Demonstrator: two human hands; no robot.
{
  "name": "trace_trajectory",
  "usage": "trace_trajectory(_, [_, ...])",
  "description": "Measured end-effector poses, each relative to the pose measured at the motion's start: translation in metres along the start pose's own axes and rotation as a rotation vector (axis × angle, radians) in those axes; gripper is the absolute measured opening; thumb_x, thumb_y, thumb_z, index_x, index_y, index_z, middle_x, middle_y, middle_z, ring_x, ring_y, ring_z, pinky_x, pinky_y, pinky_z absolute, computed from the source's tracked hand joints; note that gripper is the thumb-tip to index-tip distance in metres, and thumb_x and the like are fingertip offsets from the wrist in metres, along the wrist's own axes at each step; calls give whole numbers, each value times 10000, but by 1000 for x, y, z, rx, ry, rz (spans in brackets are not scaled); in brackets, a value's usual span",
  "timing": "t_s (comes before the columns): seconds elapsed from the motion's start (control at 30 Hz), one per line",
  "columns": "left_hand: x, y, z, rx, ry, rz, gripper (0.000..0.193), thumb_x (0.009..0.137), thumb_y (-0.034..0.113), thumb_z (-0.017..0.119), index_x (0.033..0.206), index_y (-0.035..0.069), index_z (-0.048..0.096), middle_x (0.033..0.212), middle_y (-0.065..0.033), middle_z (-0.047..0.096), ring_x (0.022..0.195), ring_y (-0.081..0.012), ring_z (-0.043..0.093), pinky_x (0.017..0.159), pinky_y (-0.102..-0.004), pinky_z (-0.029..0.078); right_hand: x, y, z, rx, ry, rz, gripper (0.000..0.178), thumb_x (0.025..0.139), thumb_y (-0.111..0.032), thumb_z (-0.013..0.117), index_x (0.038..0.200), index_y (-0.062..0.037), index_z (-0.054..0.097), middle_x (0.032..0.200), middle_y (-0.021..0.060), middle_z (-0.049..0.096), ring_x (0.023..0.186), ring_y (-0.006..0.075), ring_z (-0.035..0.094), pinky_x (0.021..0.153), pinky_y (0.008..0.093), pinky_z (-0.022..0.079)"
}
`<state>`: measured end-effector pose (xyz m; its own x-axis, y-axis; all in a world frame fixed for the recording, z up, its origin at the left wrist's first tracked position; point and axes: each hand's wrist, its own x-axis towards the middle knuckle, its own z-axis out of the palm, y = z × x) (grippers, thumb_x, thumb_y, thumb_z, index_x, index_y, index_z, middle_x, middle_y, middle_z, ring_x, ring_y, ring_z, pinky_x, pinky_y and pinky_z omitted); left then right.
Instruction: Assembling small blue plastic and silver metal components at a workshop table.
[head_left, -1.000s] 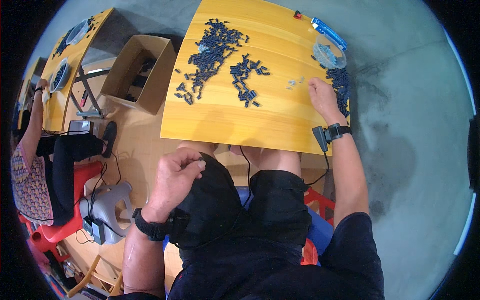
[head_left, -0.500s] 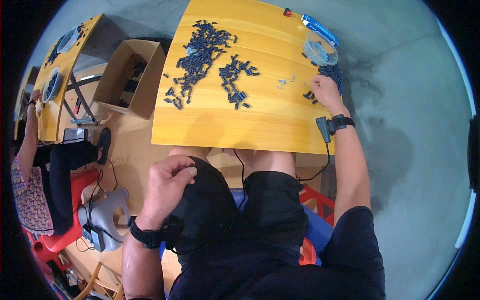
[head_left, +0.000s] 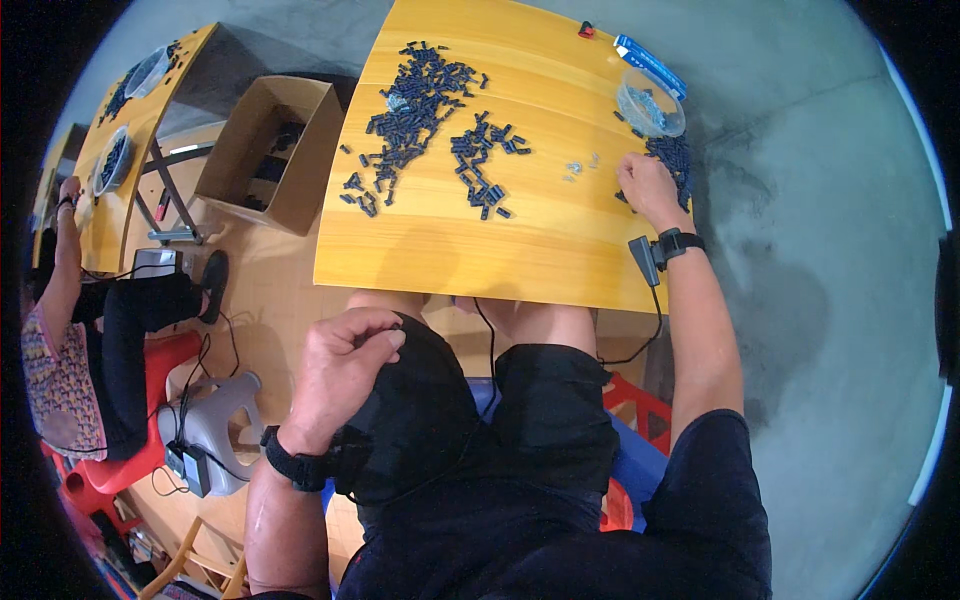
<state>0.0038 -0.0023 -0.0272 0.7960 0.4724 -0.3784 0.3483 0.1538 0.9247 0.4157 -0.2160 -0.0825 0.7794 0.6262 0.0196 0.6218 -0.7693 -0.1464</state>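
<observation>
My left hand (head_left: 345, 375) is raised above my left thigh, off the table, with thumb and forefinger pinched together. Whatever sits in that pinch is too small to make out. Over the right part of the yellow wooden table (head_left: 400, 250), my right hand (head_left: 650, 187) has its fingers curled down and closed. Their tips hide what they may hold. A heap of small black cylindrical pieces (head_left: 668, 152) lies just beyond it. Left of its fingers are a few small shiny metal pieces (head_left: 573, 169). A loose cluster of black pieces (head_left: 480, 165) lies mid-table, beside a larger pile (head_left: 425, 95).
A clear round tub (head_left: 650, 105) with bluish-silver contents stands at the far right, near a blue-and-white box (head_left: 650, 66) and a small red-and-black object (head_left: 586, 31). An open cardboard box (head_left: 310, 160) stands on the floor left. Another person (head_left: 70, 340) sits at a neighbouring table.
My right hand has shifted slightly left across the table, now covering some loose black pieces seen before. My left hand keeps its pinch. The whole view has shifted a little.
</observation>
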Motion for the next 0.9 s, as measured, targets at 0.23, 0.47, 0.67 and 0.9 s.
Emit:
trace_trajectory(0.23, [-3, 5, -3, 5, -12, 116, 173, 881, 25, 591, 1024, -8, 683, 873, -32, 673, 751, -78, 597, 694, -217, 496, -15, -25, -15, 470, 19, 138, 150, 843, -152, 582, 838, -17, 647, 723, 125, 663, 624, 172, 663, 544, 321, 509])
trace_trajectory(0.47, [-3, 8, 3, -306, -52, 167, 146, 887, 37, 615, 1011, -20, 665, 912, -79, 686, 779, -120, 641, 713, -235, 530, -76, -115, -56, 984, -90, -32, 91, 860, -34, 597, 923, 19, 635, 713, 52, 628, 627, 102, 617, 554, 218, 504])
trace_trajectory(0.67, [-10, 10, 0, -328, -134, 193, 153, 892, 56, 620, 1023, -10, 660, 922, -88, 683, 770, -131, 649, 713, -248, 538, -134, -202, -83, 1172, -329, -254, 75, 861, 15, 570, 903, 28, 630, 730, 51, 629, 630, 93, 614, 565, 210, 498])
trace_trajectory(0.9, [-8, 10, 2, -324, -225, 238, 172, 917, 84, 591, 1048, -18, 639, 878, -36, 657, 769, -99, 616, 724, -230, 505, -148, -237, -93, 996, -328, -593, 49, 854, 21, 558, 860, 12, 606, 717, 49, 562, 599, 109, 606, 524, 234, 461])
